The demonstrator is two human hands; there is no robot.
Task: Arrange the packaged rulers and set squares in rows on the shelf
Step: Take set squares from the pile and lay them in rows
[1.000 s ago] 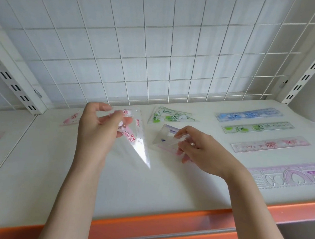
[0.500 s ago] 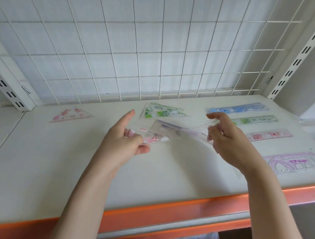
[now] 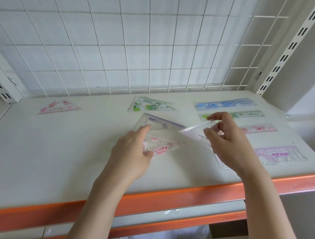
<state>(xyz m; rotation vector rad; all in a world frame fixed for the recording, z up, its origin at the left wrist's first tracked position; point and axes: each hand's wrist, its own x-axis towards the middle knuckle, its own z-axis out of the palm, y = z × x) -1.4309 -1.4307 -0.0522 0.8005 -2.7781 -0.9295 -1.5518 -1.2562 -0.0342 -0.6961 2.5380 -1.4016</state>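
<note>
the left hand [image 3: 132,151] pinches a pink-printed set square [image 3: 161,145] low over the shelf [image 3: 33,145]; the right hand [image 3: 226,142] pinches a clear one [image 3: 196,132] tilted beside it. best lay each flat in line with the green set square [image 3: 150,106] behind. overlapping clear edges are hard to separate.

Place: a shop, stationery display.
Evidence: white orange-edged metal shelf [image 3: 33,145], white wire grid back panel [image 3: 122,37], slotted upright [image 3: 288,47], packaged plastic rulers [image 3: 225,106] in rows.
</note>
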